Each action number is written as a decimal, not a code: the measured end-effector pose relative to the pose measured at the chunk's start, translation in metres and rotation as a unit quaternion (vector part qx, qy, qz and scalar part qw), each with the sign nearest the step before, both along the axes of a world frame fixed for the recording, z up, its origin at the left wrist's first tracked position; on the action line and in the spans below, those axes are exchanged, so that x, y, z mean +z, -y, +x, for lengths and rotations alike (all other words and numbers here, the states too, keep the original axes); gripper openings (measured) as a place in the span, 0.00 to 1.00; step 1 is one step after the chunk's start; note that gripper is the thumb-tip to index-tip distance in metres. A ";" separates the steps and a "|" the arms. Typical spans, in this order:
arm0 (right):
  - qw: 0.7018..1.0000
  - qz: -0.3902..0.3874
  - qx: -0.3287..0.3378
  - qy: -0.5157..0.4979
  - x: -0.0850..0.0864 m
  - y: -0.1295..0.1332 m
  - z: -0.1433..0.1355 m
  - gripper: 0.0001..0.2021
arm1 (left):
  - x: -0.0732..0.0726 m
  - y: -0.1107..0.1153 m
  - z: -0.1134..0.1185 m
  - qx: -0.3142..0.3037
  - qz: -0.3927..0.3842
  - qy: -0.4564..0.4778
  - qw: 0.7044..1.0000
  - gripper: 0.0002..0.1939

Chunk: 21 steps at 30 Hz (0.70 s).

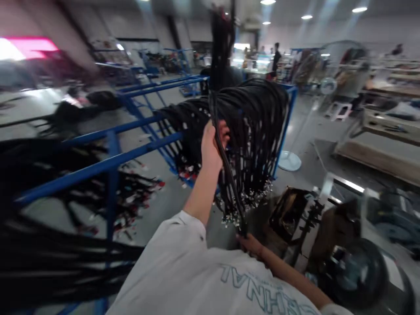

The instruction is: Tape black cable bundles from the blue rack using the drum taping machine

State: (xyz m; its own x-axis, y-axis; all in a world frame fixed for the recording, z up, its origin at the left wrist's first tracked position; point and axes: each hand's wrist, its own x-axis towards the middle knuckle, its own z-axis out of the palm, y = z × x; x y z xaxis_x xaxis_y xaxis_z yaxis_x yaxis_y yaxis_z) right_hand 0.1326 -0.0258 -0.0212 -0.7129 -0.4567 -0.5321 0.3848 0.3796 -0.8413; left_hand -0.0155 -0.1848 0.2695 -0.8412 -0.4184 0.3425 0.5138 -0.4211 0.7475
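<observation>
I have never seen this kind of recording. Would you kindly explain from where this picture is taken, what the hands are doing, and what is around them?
There is no machine arm here: these are a person's bare hands, seen from a camera worn on that person's head, looking forward and down. The white shirt below is the wearer's own. A long black bundle of cords passes through the left hand; blur hides how firmly it grips. The right hand holds the bundle lower down. Ahead, many black cords hang over a blue rack, with small pale pieces at their lower ends.
</observation>
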 end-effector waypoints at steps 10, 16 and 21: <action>0.793 -0.229 0.336 -0.454 0.234 0.062 -0.022 0.25 | -0.050 0.102 0.180 0.442 -0.157 -0.151 0.870 0.07; 0.634 -0.186 0.428 -0.617 0.261 0.172 -0.011 0.30 | -0.035 0.103 0.227 0.451 -0.242 -0.214 0.832 0.11; 0.650 0.026 0.275 -0.708 0.256 0.229 -0.068 0.25 | -0.054 0.123 0.222 0.406 -0.294 -0.185 0.845 0.09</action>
State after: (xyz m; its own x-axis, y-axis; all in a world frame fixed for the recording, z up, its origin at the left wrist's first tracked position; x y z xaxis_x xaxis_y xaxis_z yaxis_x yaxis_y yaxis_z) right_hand 0.0648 -0.2551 0.2351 -0.2414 -0.8573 0.4546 -0.9671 0.1741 -0.1854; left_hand 0.2067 -0.3074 0.2158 -0.1479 -0.4714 0.8694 0.6998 0.5713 0.4288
